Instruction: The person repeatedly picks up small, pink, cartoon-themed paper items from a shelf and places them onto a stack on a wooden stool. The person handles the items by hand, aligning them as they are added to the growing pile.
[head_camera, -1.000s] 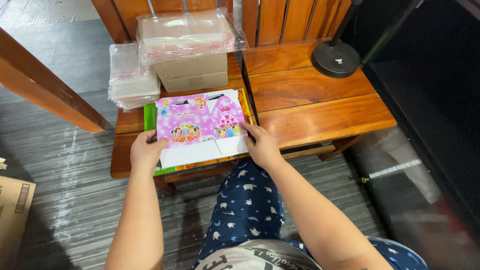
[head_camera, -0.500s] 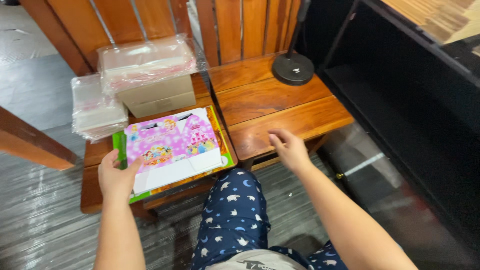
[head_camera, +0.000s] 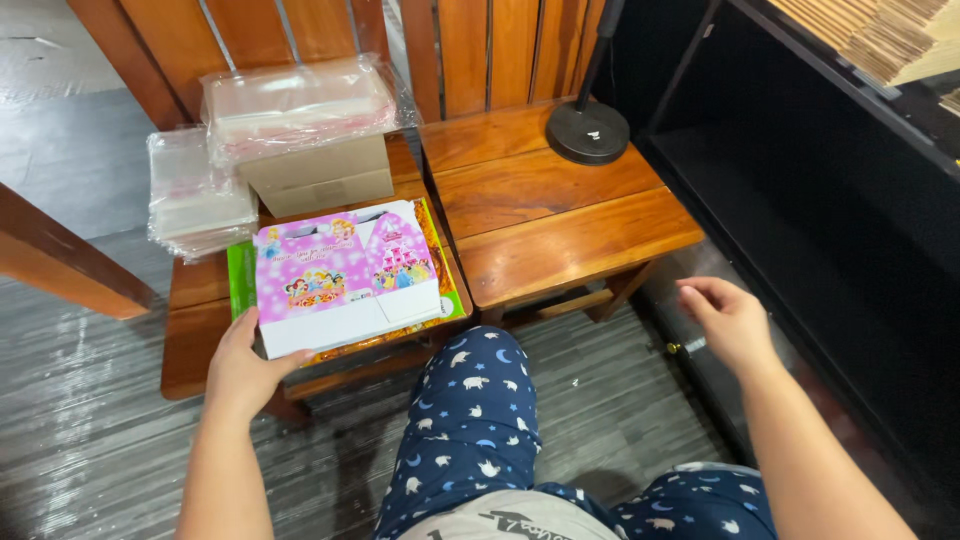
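Note:
A flat pink cardboard sheet with cartoon pictures (head_camera: 345, 275) lies on top of a stack of green and orange sheets (head_camera: 238, 280) on a low wooden stool (head_camera: 195, 345). My left hand (head_camera: 245, 365) rests on the near left corner of the pink sheet, thumb on top. My right hand (head_camera: 728, 318) hangs in the air to the right, beyond the second wooden stool (head_camera: 560, 215), fingers loosely spread and holding nothing.
Plastic-wrapped packs (head_camera: 300, 100) sit on brown cardboard boxes (head_camera: 320, 175) behind the sheets, with a pile of clear bags (head_camera: 195, 200) at the left. A black lamp base (head_camera: 587, 130) stands on the right stool. A black shelf unit (head_camera: 820, 200) lines the right side.
My right hand left the pink sheet and swung to the right, past the second stool. My left hand stayed on the sheet's near left corner. The view turned to the right.

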